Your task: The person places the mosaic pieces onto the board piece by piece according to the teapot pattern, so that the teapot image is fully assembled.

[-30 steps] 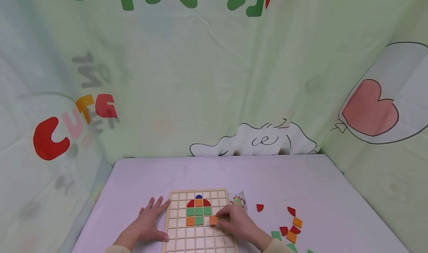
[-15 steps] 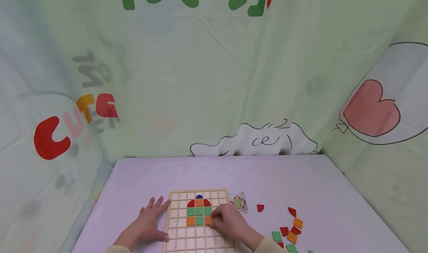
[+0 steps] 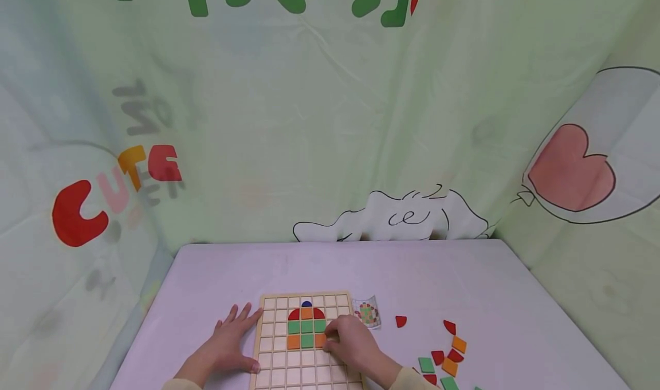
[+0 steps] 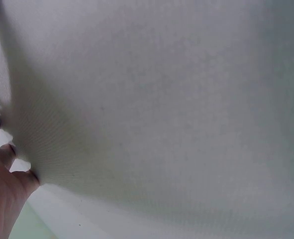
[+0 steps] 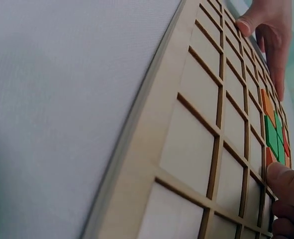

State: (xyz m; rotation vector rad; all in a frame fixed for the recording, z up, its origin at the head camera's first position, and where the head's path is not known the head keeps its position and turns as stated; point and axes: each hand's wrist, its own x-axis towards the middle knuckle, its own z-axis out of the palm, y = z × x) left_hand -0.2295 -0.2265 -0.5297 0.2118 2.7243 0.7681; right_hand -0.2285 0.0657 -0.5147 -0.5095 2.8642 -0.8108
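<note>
A wooden grid board (image 3: 294,374) lies on the table with a pattern of coloured tiles in its cells. At the pattern's lower right corner, an orange square tile (image 3: 320,340) sits in its cell. My right hand (image 3: 356,344) has its thumb and curled fingers at that tile's right edge. In the right wrist view the thumb tip (image 5: 275,172) presses on the tile, whose far side is hidden. My left hand (image 3: 227,341) is spread flat, fingertips and thumb along the board's left edge. Green tiles (image 3: 307,326), red quarter rounds (image 3: 294,314) and a blue piece (image 3: 306,303) form the rest.
A small printed pattern card (image 3: 368,312) lies by the board's upper right edge. To the right are scattered loose tiles: red quarter rounds (image 3: 401,321), orange squares (image 3: 459,344) and green squares (image 3: 426,365). A printed curtain (image 3: 247,149) stands behind the table (image 3: 247,267).
My right hand has moved slightly left, bringing the orange tile from over the board into the cell beside the green one. The left hand has stayed in place.
</note>
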